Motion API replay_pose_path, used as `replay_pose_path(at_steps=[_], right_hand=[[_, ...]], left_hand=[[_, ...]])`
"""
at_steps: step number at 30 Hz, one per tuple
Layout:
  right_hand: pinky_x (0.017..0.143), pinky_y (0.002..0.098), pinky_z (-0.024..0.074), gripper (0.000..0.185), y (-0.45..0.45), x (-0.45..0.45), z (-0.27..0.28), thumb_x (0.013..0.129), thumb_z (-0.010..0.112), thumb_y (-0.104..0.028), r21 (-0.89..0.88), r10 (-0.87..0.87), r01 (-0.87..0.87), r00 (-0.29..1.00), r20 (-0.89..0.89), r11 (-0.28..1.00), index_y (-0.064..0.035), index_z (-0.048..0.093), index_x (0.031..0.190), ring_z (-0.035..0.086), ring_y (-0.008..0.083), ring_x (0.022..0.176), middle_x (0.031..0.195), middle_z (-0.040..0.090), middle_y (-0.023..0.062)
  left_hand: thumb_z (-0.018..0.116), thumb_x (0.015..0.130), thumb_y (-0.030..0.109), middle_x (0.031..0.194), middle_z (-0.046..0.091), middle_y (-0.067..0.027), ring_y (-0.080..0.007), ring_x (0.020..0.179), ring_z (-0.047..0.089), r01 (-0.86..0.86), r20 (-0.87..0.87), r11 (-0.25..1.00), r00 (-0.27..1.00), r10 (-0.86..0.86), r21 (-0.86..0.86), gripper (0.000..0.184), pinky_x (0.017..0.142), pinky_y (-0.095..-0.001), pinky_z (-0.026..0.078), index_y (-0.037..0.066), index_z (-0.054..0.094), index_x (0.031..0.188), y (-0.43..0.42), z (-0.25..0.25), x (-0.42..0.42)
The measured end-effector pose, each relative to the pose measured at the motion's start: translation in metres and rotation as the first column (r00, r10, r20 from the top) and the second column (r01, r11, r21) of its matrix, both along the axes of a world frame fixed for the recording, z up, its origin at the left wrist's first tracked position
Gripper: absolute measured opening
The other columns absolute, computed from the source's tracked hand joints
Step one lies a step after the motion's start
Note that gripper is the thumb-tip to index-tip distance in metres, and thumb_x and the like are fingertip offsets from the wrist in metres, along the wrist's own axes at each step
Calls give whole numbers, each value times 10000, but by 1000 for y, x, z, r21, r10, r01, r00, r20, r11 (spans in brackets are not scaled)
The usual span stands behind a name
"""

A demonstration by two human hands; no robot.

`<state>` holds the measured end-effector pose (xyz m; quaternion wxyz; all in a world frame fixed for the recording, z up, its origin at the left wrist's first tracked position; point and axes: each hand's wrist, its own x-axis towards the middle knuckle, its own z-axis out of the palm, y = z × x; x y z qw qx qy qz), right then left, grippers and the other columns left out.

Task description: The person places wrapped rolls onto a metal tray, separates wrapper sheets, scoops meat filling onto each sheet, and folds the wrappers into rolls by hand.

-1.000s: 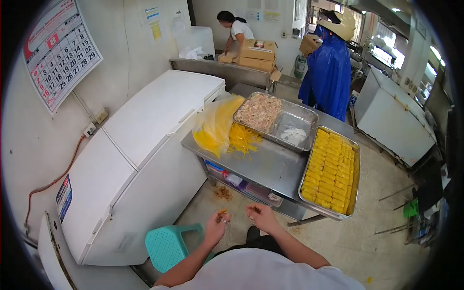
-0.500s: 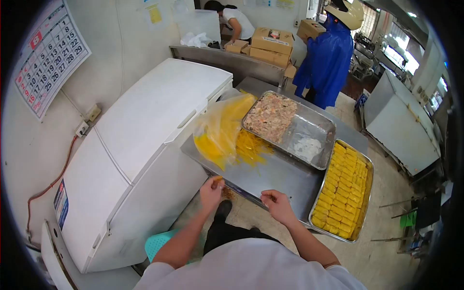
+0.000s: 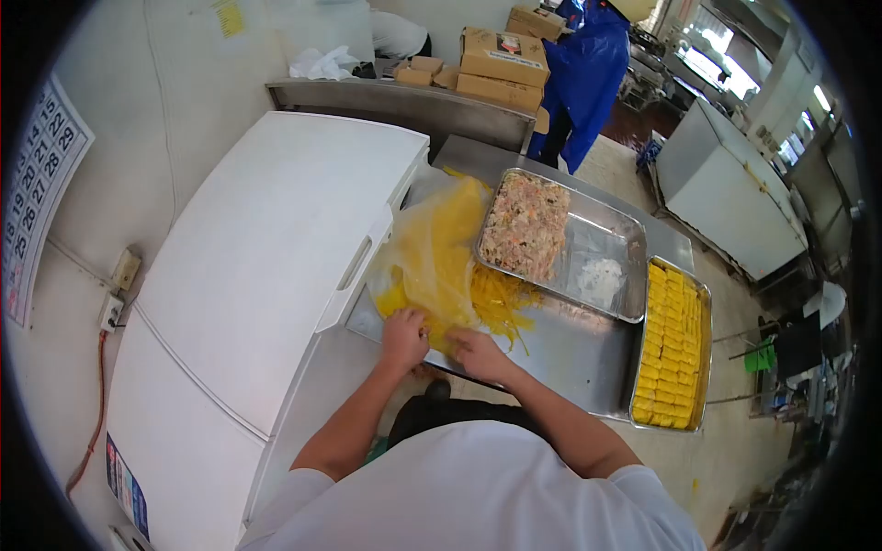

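Note:
My left hand (image 3: 404, 338) is closed at the lower edge of a clear plastic bag (image 3: 432, 243) with yellow contents; what its fingers hold, if anything, is hidden. My right hand (image 3: 480, 354) is just to the right, near the bag's lower corner, its fingers bent and blurred. Loose yellow strips (image 3: 503, 301) lie beside the bag on the metal table (image 3: 574, 363). Behind them, a metal tray (image 3: 625, 241) holds a minced mixture (image 3: 526, 225) on its left and white powder (image 3: 599, 280) on its right. Rows of yellow rolls (image 3: 669, 344) fill another tray on the right.
A white chest freezer (image 3: 248, 230) borders the table on the left. Cardboard boxes (image 3: 503, 57) stand on a counter behind. Beyond are a person in a blue raincoat (image 3: 588, 78) and another bending person (image 3: 397, 35). A white cabinet (image 3: 730, 188) stands at the right.
Both my hands have moved forward from in front of the table to the plastic bag. The view has shifted closer to the table, and the teal stool is now almost wholly hidden.

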<state>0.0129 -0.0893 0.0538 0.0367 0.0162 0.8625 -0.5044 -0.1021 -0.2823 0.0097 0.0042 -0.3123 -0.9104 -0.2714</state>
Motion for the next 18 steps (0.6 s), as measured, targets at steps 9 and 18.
replay_pose_path(at_steps=[9, 18], right_hand=[[914, 524, 572, 611, 2, -26, 33, 878, 599, -104, 140, -443, 427, 890, 112, 893, -8, 562, 1481, 715, 486, 1026, 1166, 707, 340], [995, 510, 560, 486, -22, -31, 14, 843, 694, -112, 208, -114, 149, 978, -172, 967, 9, 652, 1312, 671, 476, 1153, 1297, 661, 309]], left_hand=[[836, 828, 189, 1343, 639, -218, -434, 1227, 611, -138, 17, 975, 990, 137, 172, 494, 1027, -487, 515, 8, 681, 1261, 4, 17, -45], [785, 833, 111, 1035, 752, -225, -417, 970, 727, -303, 450, 890, 884, 128, 341, 334, 846, -465, 573, 7, 713, 1142, 21, 1, -67]])
